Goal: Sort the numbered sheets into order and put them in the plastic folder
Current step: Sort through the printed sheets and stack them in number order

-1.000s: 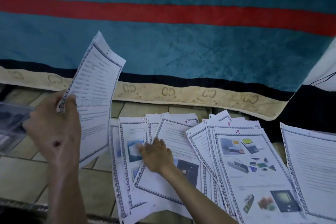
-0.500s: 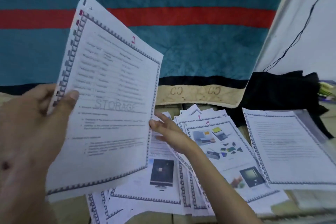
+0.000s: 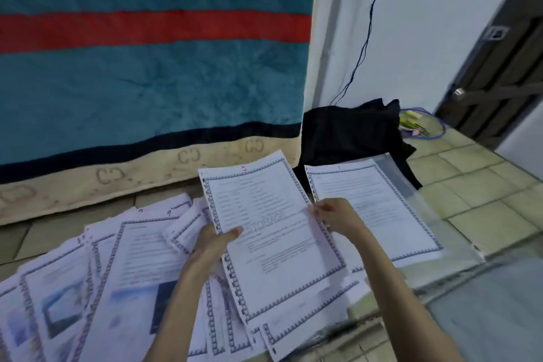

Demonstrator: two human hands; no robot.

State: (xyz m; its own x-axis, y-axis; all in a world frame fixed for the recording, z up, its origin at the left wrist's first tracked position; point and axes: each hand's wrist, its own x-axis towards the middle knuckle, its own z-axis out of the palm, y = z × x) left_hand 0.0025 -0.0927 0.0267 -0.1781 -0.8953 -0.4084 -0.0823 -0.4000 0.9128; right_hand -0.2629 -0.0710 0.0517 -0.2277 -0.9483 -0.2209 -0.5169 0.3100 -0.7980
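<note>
Sheet number 2 (image 3: 273, 232), a bordered page with the word STORAGE across it, is held above the floor by both hands. My left hand (image 3: 216, 244) grips its left edge with the thumb on top. My right hand (image 3: 335, 214) pinches its right edge. Sheet number 1 (image 3: 382, 214) lies to the right on the clear plastic folder (image 3: 423, 206). A spread of several other bordered sheets (image 3: 117, 267) covers the floor at the left and below, partly hidden under sheet 2 and my arms.
A teal blanket with a red stripe (image 3: 147, 67) hangs behind the sheets. Black cloth (image 3: 349, 132) lies by the white wall, with a dark cable (image 3: 364, 47) above it and coloured items (image 3: 417, 123) beside it. Tiled floor (image 3: 484, 185) extends right; a dark door (image 3: 505, 53) stands at far right.
Sheet 2 has come down from in front of my face and moved right toward sheet 1. My right hand left the spread sheets and took hold of its right edge. The view turned right.
</note>
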